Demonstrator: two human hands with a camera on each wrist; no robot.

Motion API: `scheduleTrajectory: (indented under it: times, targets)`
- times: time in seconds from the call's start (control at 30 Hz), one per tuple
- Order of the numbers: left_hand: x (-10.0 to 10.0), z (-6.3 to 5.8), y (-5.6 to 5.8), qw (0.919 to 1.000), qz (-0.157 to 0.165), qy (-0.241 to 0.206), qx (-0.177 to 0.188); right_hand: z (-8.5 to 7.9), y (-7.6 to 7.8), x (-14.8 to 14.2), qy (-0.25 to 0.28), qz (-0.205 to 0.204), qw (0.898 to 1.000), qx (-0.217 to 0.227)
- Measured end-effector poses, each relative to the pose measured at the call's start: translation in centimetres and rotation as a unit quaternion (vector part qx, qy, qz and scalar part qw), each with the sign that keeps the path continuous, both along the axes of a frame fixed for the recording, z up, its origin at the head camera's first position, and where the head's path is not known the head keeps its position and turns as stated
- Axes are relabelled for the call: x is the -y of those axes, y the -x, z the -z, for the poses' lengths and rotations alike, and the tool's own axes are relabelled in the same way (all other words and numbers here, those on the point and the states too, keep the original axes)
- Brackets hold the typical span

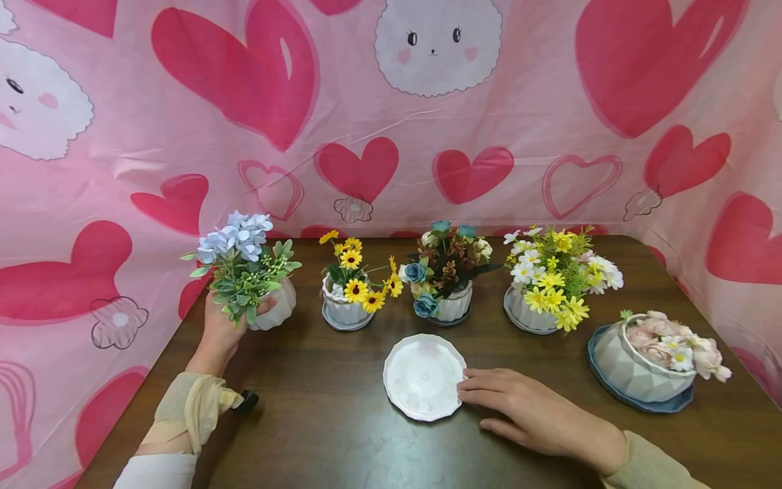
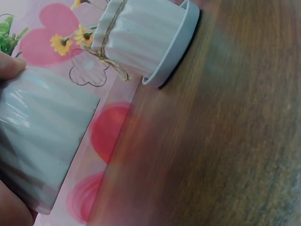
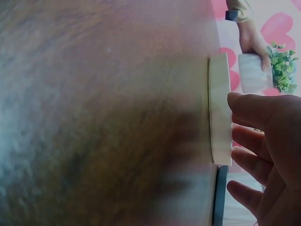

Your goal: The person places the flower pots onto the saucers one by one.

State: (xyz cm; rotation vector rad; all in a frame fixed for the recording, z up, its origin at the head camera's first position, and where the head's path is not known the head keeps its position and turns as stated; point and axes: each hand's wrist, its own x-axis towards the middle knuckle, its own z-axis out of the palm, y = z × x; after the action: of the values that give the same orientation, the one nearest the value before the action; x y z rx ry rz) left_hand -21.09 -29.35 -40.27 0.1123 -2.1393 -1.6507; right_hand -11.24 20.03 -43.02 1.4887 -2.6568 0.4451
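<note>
My left hand [image 1: 221,326] grips a white ribbed pot [image 1: 276,307] of pale blue flowers and green leaves, held tilted above the table's left side. In the left wrist view the same pot [image 2: 42,127] shows its base free of the table, with a thumb and part of another finger around it. A white many-sided saucer [image 1: 424,377] lies flat on the table. My right hand [image 1: 537,414] reaches its right rim with extended fingertips. From the right wrist view, the fingers [image 3: 249,136] lie alongside the saucer [image 3: 220,110] without curling round it.
Along the back of the brown table [image 1: 305,435] stand pots of sunflowers [image 1: 348,309], blue roses [image 1: 453,305] and yellow-and-white daisies [image 1: 533,316], each on a saucer. At right, a faceted bowl [image 1: 647,363] of pink flowers sits on a blue plate [image 1: 601,380]. A heart-patterned cloth [image 1: 519,115] hangs behind.
</note>
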Motion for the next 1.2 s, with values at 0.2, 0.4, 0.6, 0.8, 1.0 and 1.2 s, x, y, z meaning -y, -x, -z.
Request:
scheduleTrajectory:
  times: [0.2,0.4,0.6,0.8,1.0,1.2]
  targets:
    - [-0.2,0.0,0.0,0.9994,0.012,-0.010,-0.032,-0.1,0.1,0.0,0.001,-0.001,1.000,-0.003]
    - [-0.4,-0.2,-0.4,0.9983,0.016,0.049,-0.025,-0.1,0.3,0.0,0.001,-0.003,1.000,-0.001]
    - [-0.5,-0.6,-0.9,0.9968,0.026,0.073,-0.019,-0.1,0.3,0.0,-0.001,0.000,1.000,0.003]
    - [-0.4,-0.5,-1.0,0.9953,0.043,0.082,-0.029,-0.1,0.2,0.0,0.002,0.000,1.000,-0.001]
    - [-0.4,-0.5,-1.0,0.9953,0.063,0.066,-0.034,0.0,0.2,0.0,0.007,-0.001,1.000,-0.006]
    - [-0.7,-1.4,-1.5,0.9943,0.103,0.023,-0.017,0.1,0.1,0.0,0.006,0.000,1.000,-0.003]
